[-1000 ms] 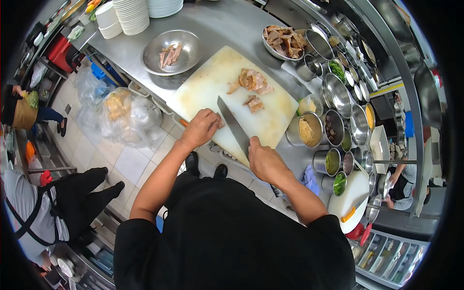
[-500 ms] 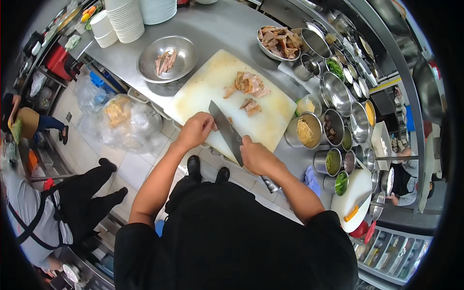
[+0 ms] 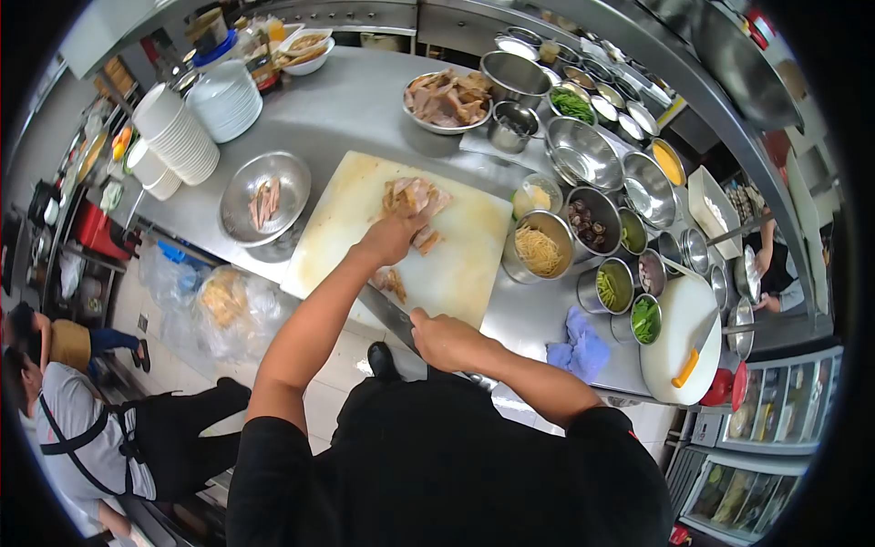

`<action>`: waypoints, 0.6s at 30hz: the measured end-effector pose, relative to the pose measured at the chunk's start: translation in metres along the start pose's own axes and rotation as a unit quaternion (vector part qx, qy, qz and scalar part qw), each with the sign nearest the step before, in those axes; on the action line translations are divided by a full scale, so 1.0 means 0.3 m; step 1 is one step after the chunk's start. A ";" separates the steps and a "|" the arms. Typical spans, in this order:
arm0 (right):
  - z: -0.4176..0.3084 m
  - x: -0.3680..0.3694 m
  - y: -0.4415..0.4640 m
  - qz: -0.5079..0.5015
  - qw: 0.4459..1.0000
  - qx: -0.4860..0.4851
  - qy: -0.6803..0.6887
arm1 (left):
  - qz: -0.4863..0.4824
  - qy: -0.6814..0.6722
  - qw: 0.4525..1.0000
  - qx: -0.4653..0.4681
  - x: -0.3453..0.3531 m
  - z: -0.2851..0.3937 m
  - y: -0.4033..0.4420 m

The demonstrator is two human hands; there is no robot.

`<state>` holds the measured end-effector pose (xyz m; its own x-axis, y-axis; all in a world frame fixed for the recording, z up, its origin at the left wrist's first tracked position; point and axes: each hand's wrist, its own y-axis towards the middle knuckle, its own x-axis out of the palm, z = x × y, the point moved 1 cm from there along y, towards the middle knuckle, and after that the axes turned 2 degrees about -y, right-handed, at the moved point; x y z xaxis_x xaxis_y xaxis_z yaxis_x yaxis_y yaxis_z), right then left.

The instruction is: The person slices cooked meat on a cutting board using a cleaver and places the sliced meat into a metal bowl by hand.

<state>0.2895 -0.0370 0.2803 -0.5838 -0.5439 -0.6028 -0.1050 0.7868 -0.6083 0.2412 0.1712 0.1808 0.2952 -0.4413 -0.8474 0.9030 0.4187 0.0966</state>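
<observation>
On a white cutting board [image 3: 465,283] lie pieces of cooked meat [image 3: 415,194], light and brownish. My left hand [image 3: 390,239] reaches over the board, fingers at the near edge of this meat; its fingertips are partly hidden, so its grip is unclear. A smaller meat piece [image 3: 427,241] lies just right of that hand. My right hand [image 3: 447,341] is closed round the handle of a cleaver [image 3: 390,313] at the board's near edge. Sliced meat [image 3: 390,283] sits beside the blade, which my left forearm partly covers.
Left of the board, a steel bowl [image 3: 296,182] holds meat strips. A bowl of meat chunks [image 3: 447,126] stands behind. At right are a pot of noodles [image 3: 540,248], several ingredient pots, a blue cloth [image 3: 583,346] and an orange-handled knife [image 3: 685,367]. A co-worker [image 3: 91,428] is at left.
My left hand has moved from beside the cleaver tip forward to the meat. Sliced meat now shows beside the blade. The camera view has shifted, showing more of the counter's back.
</observation>
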 end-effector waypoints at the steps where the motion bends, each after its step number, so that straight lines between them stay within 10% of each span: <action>1: 0.016 -0.005 -0.009 0.008 1.000 0.000 0.004 | -0.053 0.048 0.996 -0.048 0.018 -0.003 0.023; 15: 0.153 0.014 -0.030 0.060 0.998 -0.008 -0.003 | -0.020 -0.083 0.993 -0.079 -0.080 -0.035 -0.081; 18: 0.138 0.010 -0.032 0.055 0.998 -0.011 -0.037 | -0.046 -0.023 0.996 0.074 -0.041 -0.038 -0.043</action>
<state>0.3221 -0.0584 0.2628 -0.5324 -0.4725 -0.7024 -0.0619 0.8492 -0.5244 0.2223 0.1801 0.1840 0.2206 -0.5102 -0.8313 0.9620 0.2544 0.0992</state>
